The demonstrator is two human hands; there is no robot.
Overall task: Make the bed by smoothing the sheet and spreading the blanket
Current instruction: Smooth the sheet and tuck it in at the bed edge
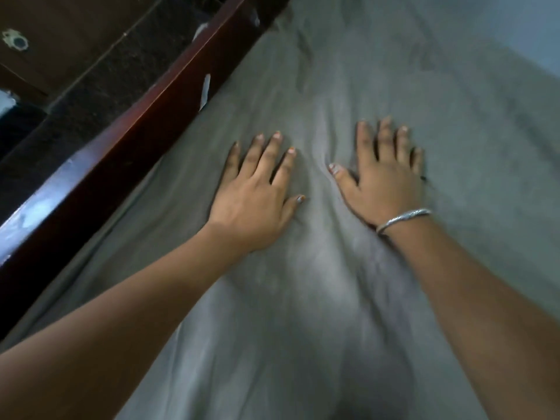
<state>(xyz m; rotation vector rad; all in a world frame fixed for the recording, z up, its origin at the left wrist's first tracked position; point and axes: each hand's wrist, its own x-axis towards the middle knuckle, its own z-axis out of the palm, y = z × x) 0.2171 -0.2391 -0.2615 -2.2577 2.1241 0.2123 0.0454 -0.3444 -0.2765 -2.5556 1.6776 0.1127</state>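
Both forearms enter from the lower edge, bare and cut off short of the elbow: the left forearm (127, 313) from the lower left corner, the right forearm (485, 298) from the lower right, converging toward mid-frame. Left hand (257, 195): palm down on the sheet (333, 71), fingers (266, 153) straight and spread, thumb angled inward; it is flat and holds nothing. Right hand (386, 180): likewise flat and palm down, fingers spread and pointing away from the camera, thumb stretched toward the left hand, nothing held; its little finger is blurred at the outer edge. A silver bracelet (404, 219) circles the right wrist. The hands lie near each other but apart, and a band of raised folds (318, 177) in the cloth runs between them and back toward the camera between the forearms. The grey sheet covers the bed surface across the centre and right of the view and meets a dark red wooden bed rail (115, 140) along its left edge; faint darker marks toward its far end are too blurred to make out. The rail runs diagonally from lower left to upper centre and carries pale scuffs and a narrow white strip (205, 91) of uncertain nature. Beyond the rail lies a dark floor (100, 65) with a small pale round object (15, 40), too small to identify. The nearest part of the sheet is in shadow, and the upper right corner fades into a pale blur
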